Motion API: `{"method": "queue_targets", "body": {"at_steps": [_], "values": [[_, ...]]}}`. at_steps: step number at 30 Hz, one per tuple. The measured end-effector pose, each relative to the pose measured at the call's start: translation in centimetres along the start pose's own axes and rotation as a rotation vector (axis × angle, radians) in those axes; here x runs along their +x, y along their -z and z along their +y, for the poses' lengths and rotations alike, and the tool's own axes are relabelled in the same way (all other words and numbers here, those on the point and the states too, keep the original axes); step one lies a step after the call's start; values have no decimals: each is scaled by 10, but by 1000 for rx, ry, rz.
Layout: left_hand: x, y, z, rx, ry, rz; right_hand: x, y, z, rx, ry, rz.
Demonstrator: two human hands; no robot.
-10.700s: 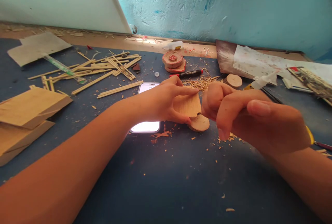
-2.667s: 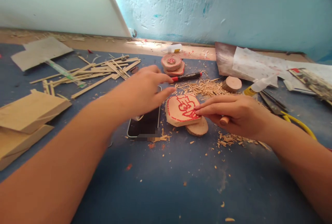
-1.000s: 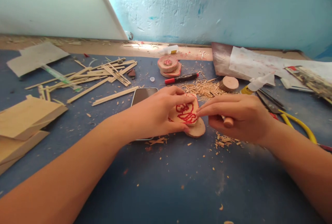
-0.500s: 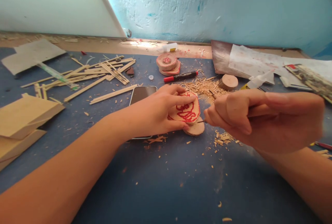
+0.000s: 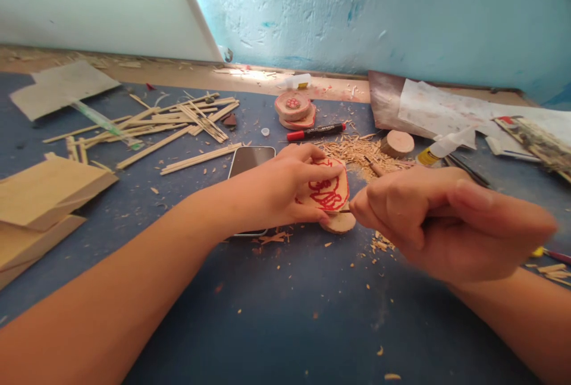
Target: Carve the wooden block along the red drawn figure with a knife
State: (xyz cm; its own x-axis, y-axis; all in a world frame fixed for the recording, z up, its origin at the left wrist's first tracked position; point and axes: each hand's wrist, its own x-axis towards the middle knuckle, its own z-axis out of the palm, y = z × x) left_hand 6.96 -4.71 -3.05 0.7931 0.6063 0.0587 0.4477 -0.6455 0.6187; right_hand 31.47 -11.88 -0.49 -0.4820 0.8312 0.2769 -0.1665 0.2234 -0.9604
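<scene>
A rough blue wall (image 5: 366,10) rises behind a dark blue counter (image 5: 312,325), with a pale strip along the back edge. On the counter, near the middle, sits a wooden block (image 5: 330,191) with a red drawing facing up, its near right corner lying over a round wood slice (image 5: 338,224). The left hand (image 5: 289,185) has its grip closed across the block, fingers over the far side and thumb at the near side, probably to steady it while leaving the right edge exposed. The right hand (image 5: 430,212) is curled tight with the thumb stretched out; its grip seems closed around a thin tool (image 5: 346,211), mostly hidden, whose dark tip reaches the block's near right corner. Whether the tip touches the wood is hard to tell.

The phone (image 5: 252,159) lies partly under the left forearm, limiting room on that side. Beyond the hands, a red-capped marker (image 5: 316,131) and a heap of shavings (image 5: 357,150) crowd the far side; a small log piece (image 5: 398,143) and a glue bottle (image 5: 446,144) stand close to the right knuckles. The widest room is toward the person, where loose chips are scattered.
</scene>
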Motion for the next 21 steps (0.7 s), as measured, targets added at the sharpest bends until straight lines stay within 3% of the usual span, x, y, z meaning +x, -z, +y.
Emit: {"method": "queue_targets", "body": {"at_steps": [3,9,12,15,21], "values": [[2,1,2,-6,-6,-10,2,-1,4,17,46,-12],[5,4,5,-11,-20,-45,13,-12,22,83,103,189],[7,3,6,-26,-21,-41,15,-17,30,76,118,204],[9,1,5,-48,-25,-43,13,-15,28,64,73,151],[9,0,2,-53,-22,-23,13,1,1,130,-90,48]]}}
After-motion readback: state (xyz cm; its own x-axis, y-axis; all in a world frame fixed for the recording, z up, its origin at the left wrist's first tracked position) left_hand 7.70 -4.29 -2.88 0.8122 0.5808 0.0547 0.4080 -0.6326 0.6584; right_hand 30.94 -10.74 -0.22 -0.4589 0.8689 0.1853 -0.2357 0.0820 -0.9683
